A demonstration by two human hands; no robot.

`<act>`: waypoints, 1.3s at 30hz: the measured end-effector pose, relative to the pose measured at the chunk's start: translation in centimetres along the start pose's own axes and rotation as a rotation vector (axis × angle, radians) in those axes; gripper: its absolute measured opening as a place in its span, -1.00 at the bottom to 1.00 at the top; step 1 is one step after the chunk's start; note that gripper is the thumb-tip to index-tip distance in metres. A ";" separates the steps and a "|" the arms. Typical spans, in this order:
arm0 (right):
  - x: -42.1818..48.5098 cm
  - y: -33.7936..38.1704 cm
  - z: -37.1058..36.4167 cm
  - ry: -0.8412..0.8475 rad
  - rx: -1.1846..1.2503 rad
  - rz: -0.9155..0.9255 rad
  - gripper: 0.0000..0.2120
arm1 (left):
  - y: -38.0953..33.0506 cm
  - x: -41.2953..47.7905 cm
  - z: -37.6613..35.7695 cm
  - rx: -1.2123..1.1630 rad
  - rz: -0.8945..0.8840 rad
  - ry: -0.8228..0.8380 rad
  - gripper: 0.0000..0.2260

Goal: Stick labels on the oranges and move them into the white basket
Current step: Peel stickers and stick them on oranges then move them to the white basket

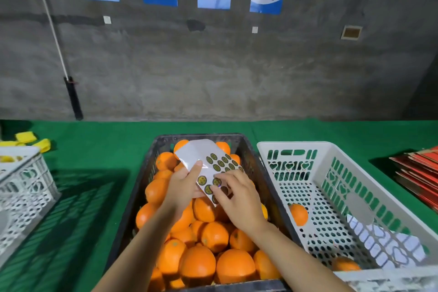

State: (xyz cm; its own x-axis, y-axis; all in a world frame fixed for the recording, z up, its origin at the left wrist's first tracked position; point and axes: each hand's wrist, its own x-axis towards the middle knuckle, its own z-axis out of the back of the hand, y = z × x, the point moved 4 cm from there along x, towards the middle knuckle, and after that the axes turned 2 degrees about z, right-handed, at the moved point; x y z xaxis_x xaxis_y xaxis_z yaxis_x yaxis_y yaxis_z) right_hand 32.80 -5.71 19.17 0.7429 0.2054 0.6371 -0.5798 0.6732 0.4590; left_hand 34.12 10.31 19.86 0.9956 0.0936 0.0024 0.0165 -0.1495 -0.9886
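Observation:
A white label sheet (205,154) with several round gold-and-black stickers hovers over a black crate (151,149) full of oranges (196,265). My left hand (183,185) grips the sheet's left edge, thumb on top. My right hand (237,197) pinches at a sticker (216,182) on the sheet's lower part with its fingertips. The white basket (267,147) stands to the right of the crate. It holds two oranges, one (299,214) near its left wall and one (345,264) near the front, plus a white paper sheet (388,242).
The green table (94,161) carries another white basket (26,187) at the left, yellow pieces (26,137) behind it, and a stack of red card sheets (419,173) at the right edge. A grey wall with posters rises behind the table.

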 end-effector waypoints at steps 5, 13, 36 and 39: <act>0.0 0.4 0.1 -0.027 -0.064 0.070 -0.63 | 0.7 -0.2 -0.7 0.078 0.054 0.119 -0.64; 0.0 0.3 0.5 -0.180 -0.147 0.130 -0.75 | 2.1 0.6 -1.5 -0.220 0.221 0.332 -0.58; 0.2 1.0 0.9 -0.093 -0.028 0.099 -0.98 | 1.3 0.7 -0.1 0.163 0.040 0.028 -0.84; 0.1 0.8 0.8 -0.069 0.137 0.023 -0.94 | 0.7 1.0 1.1 0.147 -0.054 -0.209 -0.74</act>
State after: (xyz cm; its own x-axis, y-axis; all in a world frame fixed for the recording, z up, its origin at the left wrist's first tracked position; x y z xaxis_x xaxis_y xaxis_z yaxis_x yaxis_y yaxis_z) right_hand 32.08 -5.72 20.11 0.7067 0.1673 0.6875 -0.6403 0.5647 0.5208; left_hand 34.99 11.41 18.96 0.9528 0.3008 0.0403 0.0407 0.0050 -0.9992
